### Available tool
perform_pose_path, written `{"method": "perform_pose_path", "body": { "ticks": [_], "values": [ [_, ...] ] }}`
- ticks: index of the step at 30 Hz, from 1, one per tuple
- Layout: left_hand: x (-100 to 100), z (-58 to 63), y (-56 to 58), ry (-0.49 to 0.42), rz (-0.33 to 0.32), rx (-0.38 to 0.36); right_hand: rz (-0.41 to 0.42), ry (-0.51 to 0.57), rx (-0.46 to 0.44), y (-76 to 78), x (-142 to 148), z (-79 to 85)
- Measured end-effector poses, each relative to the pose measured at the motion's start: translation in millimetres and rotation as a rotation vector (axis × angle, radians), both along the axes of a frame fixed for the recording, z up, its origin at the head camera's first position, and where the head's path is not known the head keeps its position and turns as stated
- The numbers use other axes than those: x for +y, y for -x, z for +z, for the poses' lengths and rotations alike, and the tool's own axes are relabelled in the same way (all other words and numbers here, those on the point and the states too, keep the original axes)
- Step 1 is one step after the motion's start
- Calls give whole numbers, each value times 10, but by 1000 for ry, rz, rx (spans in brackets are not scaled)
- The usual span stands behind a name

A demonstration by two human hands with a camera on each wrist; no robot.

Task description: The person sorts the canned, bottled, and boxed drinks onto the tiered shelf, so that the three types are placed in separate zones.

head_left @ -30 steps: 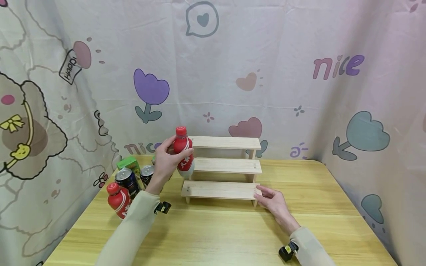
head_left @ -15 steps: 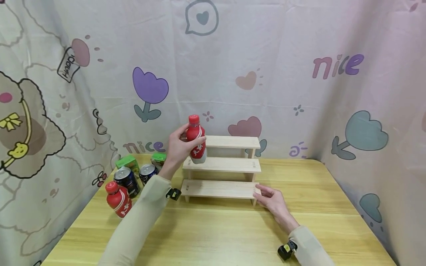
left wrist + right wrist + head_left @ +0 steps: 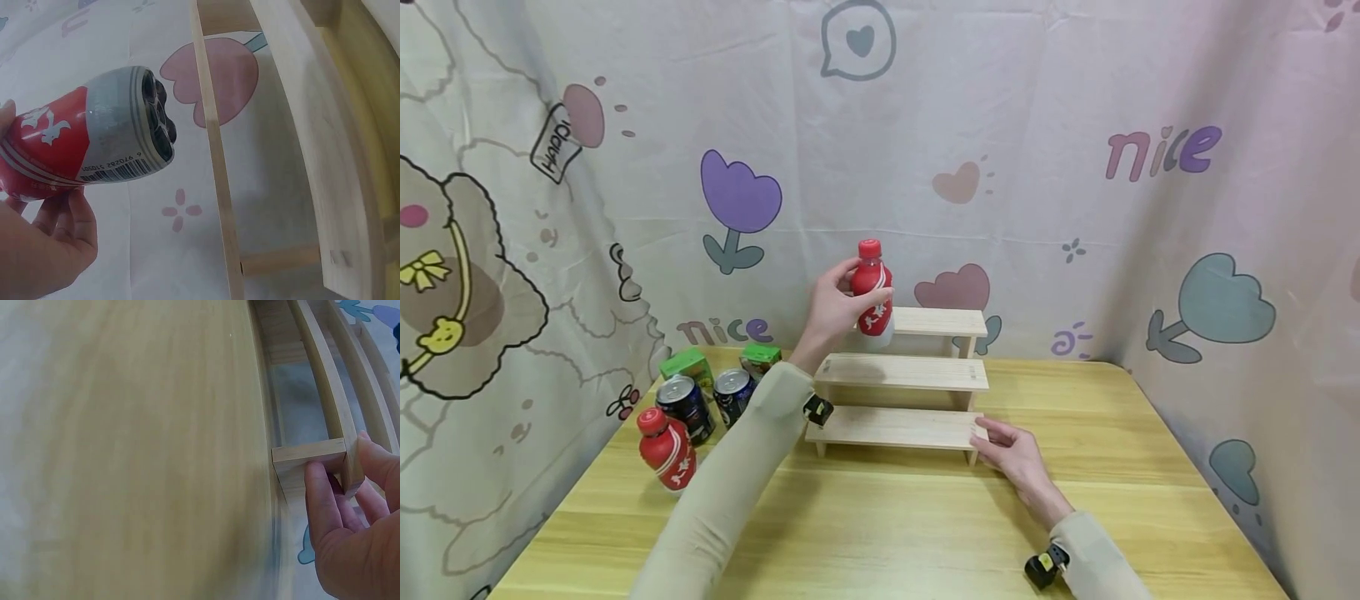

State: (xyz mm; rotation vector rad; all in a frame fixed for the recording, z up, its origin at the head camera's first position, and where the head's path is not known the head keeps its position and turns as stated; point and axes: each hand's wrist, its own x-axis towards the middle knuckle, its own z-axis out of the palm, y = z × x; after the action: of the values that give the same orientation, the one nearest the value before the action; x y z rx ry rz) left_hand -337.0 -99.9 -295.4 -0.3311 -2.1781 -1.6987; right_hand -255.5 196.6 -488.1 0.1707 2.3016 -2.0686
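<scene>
Left hand [image 3: 833, 315] here is wrapped round a red bottle [image 3: 871, 277], thumb across the front and fingers on the far side. Bottle's cap-up, just above center in the frame, in front of the left end of the top step of a wooden stand [image 3: 902, 372]. From the left wrist cam you can see its pale gray bottom end with the barcode, and there's a clear gap between that end and the wood, so it's being held in the air.

Stand itself has three steps and sits mid-frame. Right hand [image 3: 1017, 458], a bit right of center and lower down, is pinching the right end of the bottom step, thumb on the board and fingers by the leg. Right wrist cam shows that grip pretty well.

Over at the left of the frame there's a bunch of stuff: another red bottle [image 3: 667, 454] nearest the camera, then two dark cans, one farther left [image 3: 685, 410] and one more to the right [image 3: 732, 396], with a couple of green boxes behind them, left one [image 3: 687, 365] and right one [image 3: 760, 356]. All that's on a wood-look table [image 3: 887, 525], with a printed cloth [image 3: 1030, 92] filling the background.
</scene>
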Motion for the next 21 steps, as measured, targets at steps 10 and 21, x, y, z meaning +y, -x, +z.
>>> {"method": "perform_pose_path", "body": {
  "ticks": [10, 21],
  "values": [
    [211, 67, 213, 9, -77, -7, -18, 3, -8, 3, -21, 14],
    [383, 64, 447, 3, -135, -72, -21, -1, -1, 1, -35, 10]
  ]
}}
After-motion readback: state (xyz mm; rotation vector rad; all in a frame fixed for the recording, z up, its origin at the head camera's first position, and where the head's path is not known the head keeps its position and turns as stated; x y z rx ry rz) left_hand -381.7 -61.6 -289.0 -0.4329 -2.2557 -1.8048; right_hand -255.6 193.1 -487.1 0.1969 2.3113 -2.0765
